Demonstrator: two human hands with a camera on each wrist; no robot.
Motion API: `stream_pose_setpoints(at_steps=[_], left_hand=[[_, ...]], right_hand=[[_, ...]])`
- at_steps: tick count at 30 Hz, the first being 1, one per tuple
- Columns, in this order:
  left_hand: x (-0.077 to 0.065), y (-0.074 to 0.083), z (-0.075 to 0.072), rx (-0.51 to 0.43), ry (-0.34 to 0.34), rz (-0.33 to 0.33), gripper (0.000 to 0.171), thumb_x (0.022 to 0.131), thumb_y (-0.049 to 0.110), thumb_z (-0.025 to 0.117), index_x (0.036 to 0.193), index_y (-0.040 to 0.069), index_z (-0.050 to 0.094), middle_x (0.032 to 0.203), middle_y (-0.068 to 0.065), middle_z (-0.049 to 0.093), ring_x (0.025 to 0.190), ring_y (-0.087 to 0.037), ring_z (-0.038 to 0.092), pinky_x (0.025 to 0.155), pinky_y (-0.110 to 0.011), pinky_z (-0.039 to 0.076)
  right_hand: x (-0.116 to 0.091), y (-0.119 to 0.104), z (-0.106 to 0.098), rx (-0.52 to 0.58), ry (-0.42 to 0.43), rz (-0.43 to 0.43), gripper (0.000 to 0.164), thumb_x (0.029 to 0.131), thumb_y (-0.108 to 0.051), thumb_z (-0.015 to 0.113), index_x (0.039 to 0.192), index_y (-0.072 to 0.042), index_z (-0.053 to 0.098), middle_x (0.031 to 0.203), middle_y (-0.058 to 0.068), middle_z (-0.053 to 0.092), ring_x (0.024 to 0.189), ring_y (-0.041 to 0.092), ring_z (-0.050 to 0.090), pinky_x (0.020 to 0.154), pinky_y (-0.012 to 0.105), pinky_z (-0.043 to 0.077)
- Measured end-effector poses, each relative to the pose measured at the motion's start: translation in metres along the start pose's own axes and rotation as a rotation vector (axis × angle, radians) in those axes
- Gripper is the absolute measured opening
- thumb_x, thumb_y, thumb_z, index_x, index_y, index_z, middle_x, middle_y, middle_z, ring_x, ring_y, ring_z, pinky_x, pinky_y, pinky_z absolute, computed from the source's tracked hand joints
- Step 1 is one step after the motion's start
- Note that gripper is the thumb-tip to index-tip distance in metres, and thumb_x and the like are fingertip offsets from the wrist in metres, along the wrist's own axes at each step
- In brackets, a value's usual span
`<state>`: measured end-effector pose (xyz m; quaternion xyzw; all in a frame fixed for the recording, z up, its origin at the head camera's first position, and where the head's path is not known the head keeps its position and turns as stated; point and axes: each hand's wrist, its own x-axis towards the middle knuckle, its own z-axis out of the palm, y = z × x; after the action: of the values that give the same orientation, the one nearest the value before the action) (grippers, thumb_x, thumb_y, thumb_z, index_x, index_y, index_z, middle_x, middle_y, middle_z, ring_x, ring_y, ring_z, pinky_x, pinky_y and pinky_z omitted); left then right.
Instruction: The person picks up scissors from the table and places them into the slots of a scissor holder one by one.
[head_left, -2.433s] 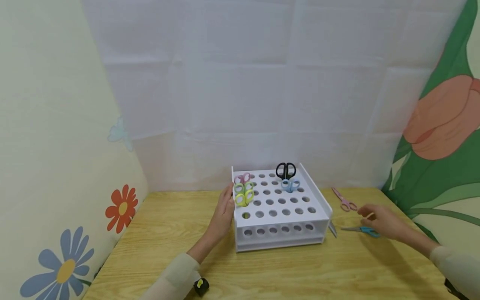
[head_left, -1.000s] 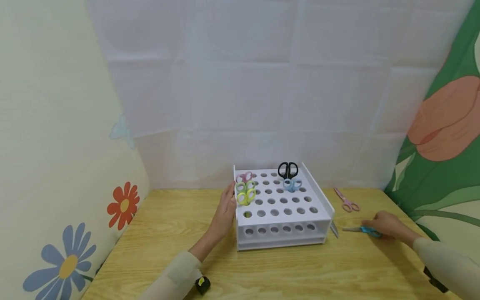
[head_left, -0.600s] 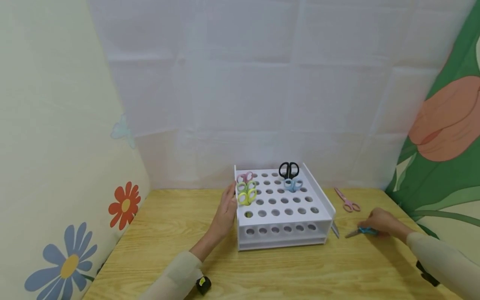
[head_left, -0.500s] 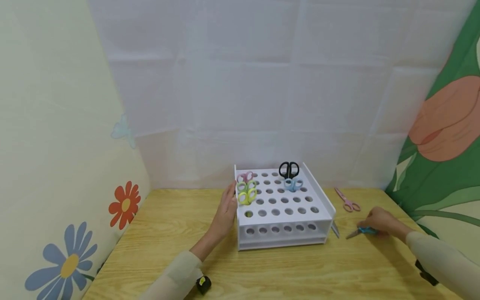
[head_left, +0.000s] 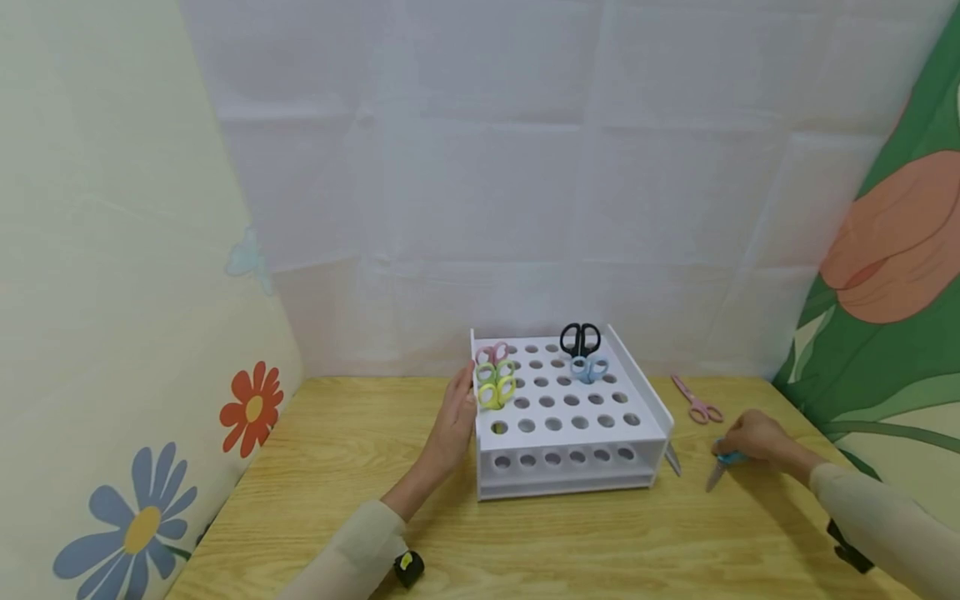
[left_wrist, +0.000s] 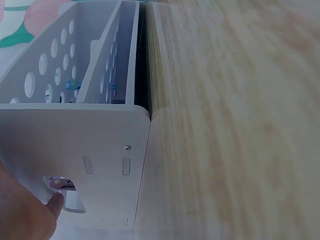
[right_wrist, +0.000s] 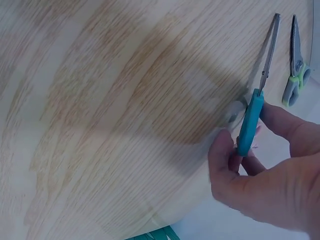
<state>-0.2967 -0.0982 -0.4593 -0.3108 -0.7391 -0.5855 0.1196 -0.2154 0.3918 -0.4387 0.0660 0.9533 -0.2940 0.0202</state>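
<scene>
- Right hand (head_left: 757, 435) pinches the blue scissors (right_wrist: 251, 122) by the handles; pink scissors (head_left: 699, 407) lie just beyond it.
- Left hand (head_left: 452, 418), fingers nearly straight, touches the white rack (head_left: 566, 484) to its right.
- Since a second ago, the blue scissors' tips have swung from right hand's left toward its near side.

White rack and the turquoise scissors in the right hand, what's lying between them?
Grey-and-green-handled scissors, lying on the table; the right wrist view shows them whole, the head view only their blades beside the rack.

Left hand (left_wrist: 22, 207) at the side cutout (left_wrist: 73, 201) of a white rack (left_wrist: 102, 132)
</scene>
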Motion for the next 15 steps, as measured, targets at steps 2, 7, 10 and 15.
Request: stream_pose_setpoints(at_steps=[2, 7, 10, 15], left_hand=[[0.0, 0.0, -0.0002, -0.002, 0.001, -0.001, 0.054, 0.112, 0.019, 0.03, 0.16, -0.002, 0.02, 0.161, -0.025, 0.022, 0.148, -0.039, 0.019, 0.119, -0.057, 0.013], [0.0004, 0.0005, -0.0006, -0.001, 0.002, -0.005, 0.054, 0.111, 0.017, 0.031, 0.161, -0.002, 0.02, 0.162, -0.024, 0.022, 0.148, -0.038, 0.02, 0.119, -0.055, 0.014], [0.0008, 0.0012, -0.0003, -0.003, 0.003, -0.001, 0.054, 0.111, 0.016, 0.031, 0.16, -0.003, 0.02, 0.161, -0.024, 0.022, 0.148, -0.038, 0.02, 0.119, -0.055, 0.015], [0.0005, 0.0008, 0.0009, -0.002, 0.013, 0.006, 0.054, 0.111, 0.017, 0.031, 0.16, -0.004, 0.021, 0.16, -0.025, 0.024, 0.148, -0.039, 0.022, 0.119, -0.055, 0.015]], right_hand=[[-0.0002, -0.002, 0.0007, 0.021, 0.0, -0.003, 0.042, 0.081, -0.013, 0.081, 0.049, -0.009, 0.055, 0.046, -0.007, 0.046, 0.044, 0.007, 0.034, 0.046, 0.024, 0.034], [0.0006, -0.0061, 0.0015, 0.027, -0.001, -0.006, 0.038, 0.079, -0.007, 0.081, 0.051, -0.006, 0.056, 0.048, -0.003, 0.052, 0.044, 0.008, 0.041, 0.046, 0.025, 0.04], [0.0021, -0.0064, 0.0011, 0.033, -0.016, 0.004, 0.031, 0.079, -0.004, 0.079, 0.055, -0.004, 0.058, 0.052, 0.0, 0.056, 0.049, 0.012, 0.05, 0.049, 0.027, 0.047], [0.0031, -0.0038, -0.0005, 0.035, -0.031, 0.003, 0.015, 0.081, -0.002, 0.076, 0.071, 0.001, 0.065, 0.065, 0.004, 0.061, 0.062, 0.019, 0.059, 0.057, 0.034, 0.055]])
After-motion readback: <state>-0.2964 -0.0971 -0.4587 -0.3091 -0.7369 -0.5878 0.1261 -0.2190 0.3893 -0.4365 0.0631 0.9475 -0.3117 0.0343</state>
